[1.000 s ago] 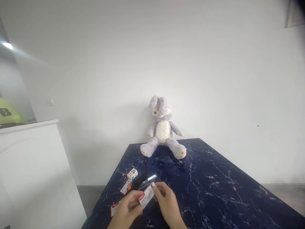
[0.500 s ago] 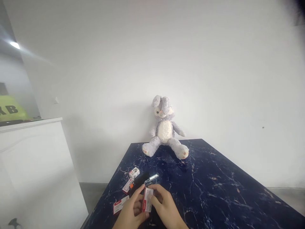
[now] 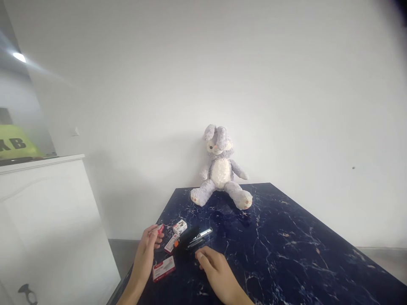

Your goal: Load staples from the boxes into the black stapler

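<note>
My left hand (image 3: 151, 238) is closed around a small red and white box (image 3: 160, 229) over the table's left side. Low over the table, my right hand (image 3: 213, 263) has its thumb and fingers drawn together; whether anything is between them I cannot make out. Just beyond it lies a black stapler (image 3: 190, 238) with a silver arm and an orange patch. A white box with a dark picture (image 3: 179, 227) stands beside the stapler. Another red and white box (image 3: 171, 244) lies against its left side, and a larger-looking red and white box (image 3: 164, 268) lies nearer to me.
A grey plush rabbit (image 3: 220, 171) sits at the far end of the dark blue marbled table (image 3: 286, 254), against the white wall. To the left stands a white cabinet (image 3: 51, 220), with a yellow item (image 3: 15, 142) on top bearing dark letters.
My left hand has moved left and away from me, carrying the small box out from between both hands. My right hand no longer touches that box and stays near the stapler.
</note>
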A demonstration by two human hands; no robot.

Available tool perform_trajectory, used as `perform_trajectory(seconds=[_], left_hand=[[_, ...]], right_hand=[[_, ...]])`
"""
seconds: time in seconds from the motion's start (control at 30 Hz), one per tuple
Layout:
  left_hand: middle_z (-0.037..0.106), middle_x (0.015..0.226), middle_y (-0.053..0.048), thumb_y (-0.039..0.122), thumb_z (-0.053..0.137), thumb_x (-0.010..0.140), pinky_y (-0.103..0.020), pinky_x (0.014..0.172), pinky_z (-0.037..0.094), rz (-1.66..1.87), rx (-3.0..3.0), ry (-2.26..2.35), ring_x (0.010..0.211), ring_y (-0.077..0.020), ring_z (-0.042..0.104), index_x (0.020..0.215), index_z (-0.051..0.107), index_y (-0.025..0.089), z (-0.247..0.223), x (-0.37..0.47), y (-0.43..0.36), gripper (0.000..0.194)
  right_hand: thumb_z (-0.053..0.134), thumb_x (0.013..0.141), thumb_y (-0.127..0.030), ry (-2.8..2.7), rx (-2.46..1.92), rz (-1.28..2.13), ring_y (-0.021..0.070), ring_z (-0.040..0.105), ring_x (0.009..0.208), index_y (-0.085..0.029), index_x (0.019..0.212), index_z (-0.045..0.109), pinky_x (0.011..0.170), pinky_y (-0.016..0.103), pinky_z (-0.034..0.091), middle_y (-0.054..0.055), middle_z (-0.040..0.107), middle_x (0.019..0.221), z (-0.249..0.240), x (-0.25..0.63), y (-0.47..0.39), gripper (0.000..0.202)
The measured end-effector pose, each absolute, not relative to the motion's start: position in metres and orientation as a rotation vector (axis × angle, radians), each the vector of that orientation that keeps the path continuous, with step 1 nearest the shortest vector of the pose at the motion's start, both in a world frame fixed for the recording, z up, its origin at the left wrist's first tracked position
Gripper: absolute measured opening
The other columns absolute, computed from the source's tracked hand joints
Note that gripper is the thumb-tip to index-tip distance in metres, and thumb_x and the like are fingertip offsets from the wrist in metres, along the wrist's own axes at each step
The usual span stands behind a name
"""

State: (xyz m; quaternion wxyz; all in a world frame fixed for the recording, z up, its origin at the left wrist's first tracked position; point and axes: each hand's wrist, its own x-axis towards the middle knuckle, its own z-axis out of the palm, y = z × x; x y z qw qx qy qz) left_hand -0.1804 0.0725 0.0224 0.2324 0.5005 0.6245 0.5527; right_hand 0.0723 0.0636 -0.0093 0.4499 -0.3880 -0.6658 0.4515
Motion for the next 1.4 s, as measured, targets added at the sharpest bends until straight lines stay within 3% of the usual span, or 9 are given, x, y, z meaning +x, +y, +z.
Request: perform_trajectory(seconds=[0.13, 0.3, 0.5, 0.7, 0.87, 1.0, 1.17, 1.23, 1.4], left_hand=[[0.073, 0.097, -0.008, 0.064, 0.03, 0.095, -0.041, 0.086, 0.048, 1.041, 1.71, 1.977, 0.096, -0.0296, 0.067, 0.114, 0.059, 0.024, 0.007, -0.189, 0.078, 0.053], [0.071, 0.106, -0.011, 0.054, 0.037, 0.095, -0.038, 0.088, 0.045, 0.726, 1.973, 2.097, 0.104, -0.0305, 0.065, 0.122, 0.058, 0.023, 0.002, -0.185, 0.073, 0.046], [0.069, 0.113, -0.011, 0.046, 0.043, 0.092, -0.039, 0.093, 0.043, 0.617, 2.049, 2.186, 0.111, -0.0313, 0.061, 0.129, 0.058, 0.023, 0.0, -0.191, 0.075, 0.046], [0.055, 0.142, -0.013, 0.051, 0.039, 0.093, -0.044, 0.106, 0.037, 0.61, 2.086, 2.304, 0.131, -0.0345, 0.047, 0.129, 0.062, 0.019, -0.003, -0.199, 0.081, 0.052], [0.066, 0.123, -0.013, 0.048, 0.036, 0.096, -0.039, 0.098, 0.043, 0.734, 2.091, 2.191, 0.116, -0.0296, 0.058, 0.123, 0.061, 0.018, -0.013, -0.202, 0.088, 0.048], [0.064, 0.124, -0.012, 0.045, 0.039, 0.095, -0.039, 0.099, 0.041, 0.82, 2.071, 2.213, 0.117, -0.0286, 0.057, 0.127, 0.059, 0.019, -0.019, -0.202, 0.093, 0.045], [0.066, 0.111, -0.014, 0.05, 0.042, 0.094, -0.044, 0.097, 0.042, 0.733, 1.961, 2.504, 0.111, -0.0339, 0.058, 0.12, 0.063, 0.019, -0.016, -0.2, 0.091, 0.046], [0.066, 0.109, -0.015, 0.049, 0.045, 0.092, -0.047, 0.095, 0.043, 0.655, 1.863, 2.639, 0.109, -0.0367, 0.058, 0.117, 0.064, 0.017, -0.015, -0.202, 0.091, 0.045], [0.058, 0.135, -0.014, 0.039, 0.042, 0.095, -0.051, 0.104, 0.04, 0.635, 1.961, 2.57, 0.129, -0.0369, 0.047, 0.117, 0.067, 0.018, -0.022, -0.207, 0.094, 0.039]], right_hand=[[0.04, 0.096, -0.06, -1.661, -0.985, 1.07, 0.0186, 0.063, 0.076, -0.02, 0.085, 0.072, 0.075, 0.028, 0.046, 0.003, 0.07, 0.083, -0.009, 0.07, 0.062, 0.052], [0.037, 0.097, -0.063, -1.599, -1.017, 1.107, 0.0197, 0.064, 0.08, -0.021, 0.09, 0.073, 0.079, 0.03, 0.047, 0.004, 0.072, 0.09, -0.013, 0.07, 0.062, 0.055], [0.037, 0.097, -0.063, -1.6, -1.022, 1.111, 0.0196, 0.064, 0.08, -0.022, 0.089, 0.072, 0.079, 0.03, 0.046, 0.004, 0.072, 0.09, -0.015, 0.069, 0.063, 0.055], [0.035, 0.099, -0.06, -1.604, -1.008, 1.127, 0.019, 0.064, 0.078, -0.021, 0.088, 0.071, 0.076, 0.029, 0.047, 0.004, 0.071, 0.09, -0.013, 0.069, 0.062, 0.055], [0.038, 0.1, -0.05, -1.693, -1.042, 0.958, 0.0197, 0.064, 0.083, -0.022, 0.088, 0.069, 0.079, 0.029, 0.046, 0.004, 0.07, 0.09, -0.013, 0.068, 0.068, 0.043], [0.046, 0.096, -0.034, -1.747, -1.114, 0.684, 0.0208, 0.063, 0.087, -0.023, 0.105, 0.067, 0.083, 0.031, 0.048, 0.007, 0.066, 0.105, -0.015, 0.065, 0.08, 0.026], [0.046, 0.084, -0.015, -1.739, -1.33, 0.218, 0.0306, 0.05, 0.122, -0.018, 0.126, 0.061, 0.104, 0.04, 0.038, 0.013, 0.058, 0.13, -0.02, 0.057, 0.103, 0.045], [0.048, 0.077, -0.011, -1.804, -1.398, 0.176, 0.0327, 0.047, 0.126, -0.017, 0.128, 0.061, 0.105, 0.042, 0.036, 0.013, 0.055, 0.136, -0.023, 0.053, 0.112, 0.053], [0.049, 0.076, -0.011, -1.892, -1.408, 0.206, 0.0276, 0.055, 0.102, -0.02, 0.101, 0.068, 0.092, 0.037, 0.041, 0.01, 0.065, 0.107, -0.029, 0.052, 0.119, 0.033]])
